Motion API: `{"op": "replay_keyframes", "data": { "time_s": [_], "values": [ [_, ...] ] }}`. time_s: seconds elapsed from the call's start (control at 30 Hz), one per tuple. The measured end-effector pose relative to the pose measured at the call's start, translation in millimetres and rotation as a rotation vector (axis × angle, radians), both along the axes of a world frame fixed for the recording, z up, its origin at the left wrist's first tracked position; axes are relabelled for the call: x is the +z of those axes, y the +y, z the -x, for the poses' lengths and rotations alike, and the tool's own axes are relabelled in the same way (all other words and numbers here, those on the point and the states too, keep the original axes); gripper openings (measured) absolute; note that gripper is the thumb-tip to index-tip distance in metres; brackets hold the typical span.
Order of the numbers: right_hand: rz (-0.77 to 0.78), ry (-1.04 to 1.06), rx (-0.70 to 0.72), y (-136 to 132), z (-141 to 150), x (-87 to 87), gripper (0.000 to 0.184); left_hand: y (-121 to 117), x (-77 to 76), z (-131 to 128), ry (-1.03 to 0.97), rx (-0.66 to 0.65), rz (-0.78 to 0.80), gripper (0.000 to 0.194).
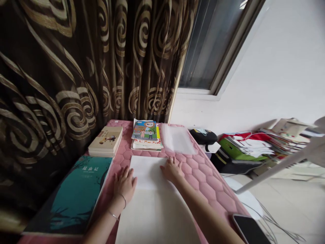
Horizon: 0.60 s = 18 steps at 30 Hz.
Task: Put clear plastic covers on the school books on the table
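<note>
Laid over a large white sheet [149, 176] on a pink quilted table [210, 184] — left hand [125, 186] along the left edge, right hand [173, 169] at the far right corner. Grip spread on both sides, with parted fingers and no visible pinch; from this angle, no telling how firmly pressed.

Chief hazard, most likely: a crooked lie, from uneven pressure or a slip over the soft, dimpled padding. Also possible: a crease near the line between bright far part and duller near part — fold or overlap, impossible to tell.

Just beyond the right fingertips, clear plastic sheets [179, 139], probably slick and easily shoved askew. Past the far edge, a stack of schoolbooks [146, 134], exposed to a nudge from an overlong reach. To the left, a teal book [81, 193], liable to a sideways bump. Close to the table's right edge, a phone [250, 228], seemingly at risk from a careless elbow.
</note>
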State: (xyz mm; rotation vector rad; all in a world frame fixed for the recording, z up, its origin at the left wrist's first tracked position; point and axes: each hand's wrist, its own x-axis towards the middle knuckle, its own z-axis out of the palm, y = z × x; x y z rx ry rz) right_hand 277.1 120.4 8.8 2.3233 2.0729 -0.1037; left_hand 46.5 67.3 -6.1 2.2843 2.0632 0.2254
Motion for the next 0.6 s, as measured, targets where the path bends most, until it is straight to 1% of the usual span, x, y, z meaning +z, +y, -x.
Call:
{"op": "replay_keyframes", "data": {
  "time_s": [0.07, 0.13, 0.2, 0.27, 0.33, 0.4, 0.53, 0.6],
  "values": [
    [-0.086, 0.033, 0.090, 4, 29, 5.4, 0.051, 0, 0.4, -1, -0.018, 0.014, -0.029, 0.046],
    [-0.136, 0.144, 0.195, 9, 62, 6.1, 0.049, 0, 1.7, -2, -0.033, 0.019, -0.041, 0.044],
    [-0.091, 0.248, 0.211, 16, 92, 2.9, 0.051, -1, 3.3, -3, -0.043, 0.018, -0.049, 0.043],
    [-0.079, 0.294, 0.201, 25, 112, -1.2, 0.059, -2, 4.5, -3, -0.047, 0.017, -0.061, 0.041],
    [-0.091, 0.305, 0.185, 35, 122, -3.2, 0.068, -4, 5.0, -2, -0.049, 0.018, -0.072, 0.039],
    [-0.094, 0.295, 0.161, 49, 123, -2.6, 0.070, -4, 4.9, -2, -0.053, 0.025, -0.068, 0.038],
    [-0.048, 0.270, 0.108, 78, 121, -0.4, 0.054, -5, 3.6, -2, -0.080, 0.045, -0.051, 0.039],
    [-0.027, 0.274, 0.086, 89, 121, -0.7, 0.053, -5, 2.9, -2, -0.095, 0.053, -0.052, 0.039]
  ]
}}
